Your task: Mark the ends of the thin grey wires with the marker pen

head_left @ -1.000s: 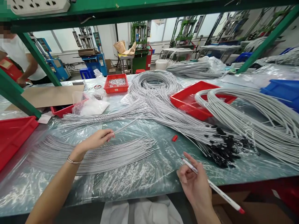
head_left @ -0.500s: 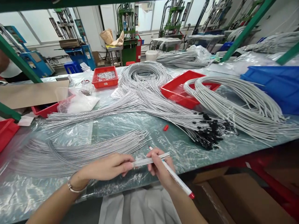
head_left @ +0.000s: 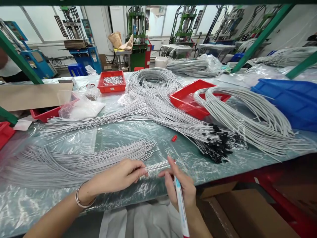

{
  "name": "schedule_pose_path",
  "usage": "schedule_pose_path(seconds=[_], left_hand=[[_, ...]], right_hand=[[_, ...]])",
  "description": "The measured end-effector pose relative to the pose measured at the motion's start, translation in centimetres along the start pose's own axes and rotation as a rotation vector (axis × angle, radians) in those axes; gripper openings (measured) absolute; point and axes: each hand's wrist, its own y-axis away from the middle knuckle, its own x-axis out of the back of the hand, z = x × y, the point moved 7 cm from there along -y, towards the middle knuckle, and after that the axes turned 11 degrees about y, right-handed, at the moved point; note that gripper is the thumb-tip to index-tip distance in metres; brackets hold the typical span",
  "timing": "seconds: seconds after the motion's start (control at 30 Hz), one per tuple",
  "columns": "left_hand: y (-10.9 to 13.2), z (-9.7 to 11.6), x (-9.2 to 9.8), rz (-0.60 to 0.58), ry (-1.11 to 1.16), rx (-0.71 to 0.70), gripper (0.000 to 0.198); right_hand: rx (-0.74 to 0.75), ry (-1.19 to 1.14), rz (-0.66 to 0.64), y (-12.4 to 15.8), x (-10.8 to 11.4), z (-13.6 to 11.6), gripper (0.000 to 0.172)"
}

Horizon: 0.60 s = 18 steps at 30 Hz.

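Note:
My left hand (head_left: 123, 174) pinches several thin grey cables (head_left: 158, 166) close to their ends, which stick out to the right toward my other hand. In my right hand (head_left: 182, 186) is a white marker pen (head_left: 181, 206) with a red end, its barrel pointing down toward me and its tip up by the index finger. The fingertips of that hand are right beside the cable ends; I cannot tell if they touch. A red pen cap (head_left: 174, 138) lies on the plastic-covered table beyond. Left of my hands spreads a loose bundle of grey cables (head_left: 104, 162).
Farther back lie cables with black ends (head_left: 218, 142), a coiled cable bundle (head_left: 153, 79) and thicker looped cables (head_left: 257, 122). Red trays (head_left: 188, 96), a tray of small metal parts (head_left: 112, 81), a plastic bag (head_left: 85, 109) and a blue bin (head_left: 284, 102) stand around them.
The pen in my right hand has swung more upright, its red end now lower and nearer me. My right fingers have come off the cables' ends and moved slightly right.

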Motion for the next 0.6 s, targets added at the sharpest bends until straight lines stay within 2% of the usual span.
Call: schedule_pose_path(seconds=[0.13, 0.23, 0.3, 0.37, 0.4, 0.5, 0.6], left_hand=[[-0.4, 0.5, -0.2, 0.032, -0.010, -0.043, 0.037], [-0.4, 1.1, -0.1, 0.038, -0.009, -0.075, 0.038], [-0.4, 1.4, -0.2, 0.020, -0.001, -0.087, 0.038], [-0.3, 1.6, -0.6, -0.024, 0.000, -0.111, 0.038], [-0.3, 1.7, -0.9, -0.050, -0.005, -0.127, 0.037], [-0.4, 1.7, -1.7, -0.106, -0.021, -0.152, 0.036], [-0.6, 1.2, -2.3, -0.118, 0.023, -0.130, 0.036]], right_hand=[[0.055, 0.008, -0.037, 0.4, -1.1, -0.9, 0.070], [0.037, 0.053, -0.012, 0.4, -0.4, -0.6, 0.065], [-0.022, 0.060, -0.019, 0.2, 0.2, 0.2, 0.046], [-0.079, 0.004, -0.132, -0.2, -0.1, 0.9, 0.014], [-0.113, -0.045, -0.222, -0.2, -0.7, 1.1, 0.014], [-0.253, -0.211, -0.454, 0.2, -2.4, 1.5, 0.035], [-0.349, -0.310, -0.488, 0.6, -2.9, 1.4, 0.040]])
